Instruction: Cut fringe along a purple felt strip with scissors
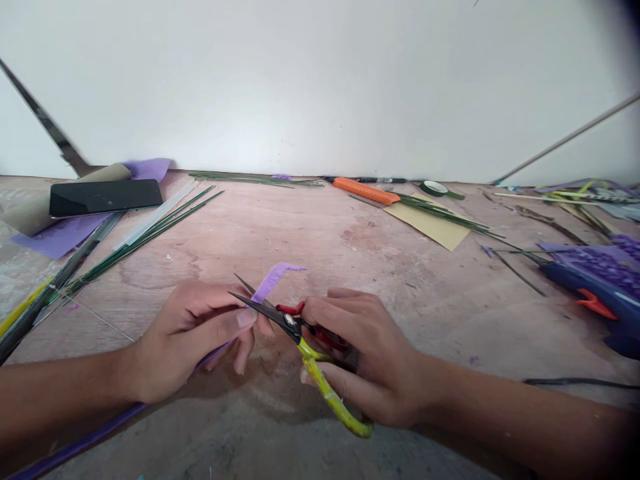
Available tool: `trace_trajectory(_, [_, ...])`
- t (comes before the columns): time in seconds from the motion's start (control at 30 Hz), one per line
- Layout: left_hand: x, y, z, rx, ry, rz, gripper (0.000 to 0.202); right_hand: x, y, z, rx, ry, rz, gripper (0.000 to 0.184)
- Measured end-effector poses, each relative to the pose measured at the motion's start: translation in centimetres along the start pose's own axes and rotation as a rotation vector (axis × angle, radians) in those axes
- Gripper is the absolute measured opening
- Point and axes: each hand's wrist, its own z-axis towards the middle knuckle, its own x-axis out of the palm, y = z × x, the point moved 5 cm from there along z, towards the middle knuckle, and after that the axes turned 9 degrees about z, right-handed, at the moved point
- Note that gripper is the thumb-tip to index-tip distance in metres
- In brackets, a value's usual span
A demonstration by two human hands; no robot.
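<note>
In my left hand point(200, 333) a long strip of purple crepe paper point(273, 280) is pinched between thumb and fingers. One end curls up beyond the fingertips; the rest trails under the wrist to the lower left. My right hand point(365, 353) grips a pair of scissors point(289, 321) with yellow and red handles. Their dark blades are slightly apart and lie across the strip, close to my left thumb tip. Part of the red handle is hidden by my right fingers.
At left lie a phone point(106, 198), a cardboard tube point(25, 212) and green wires point(150, 237). An orange cutter point(365, 191), a yellow paper point(433, 225) and green tape point(434, 188) lie along the back. A blue glue gun point(595, 293) rests at right beside purple crepe pieces point(595, 265).
</note>
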Motion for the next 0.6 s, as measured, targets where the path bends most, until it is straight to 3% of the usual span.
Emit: trace_trajectory(0.6, [0.07,-0.22,-0.03,0.020,0.008,0.012,0.029,0.09,-0.29,-0.05,0.004,0.006,-0.012,0.022])
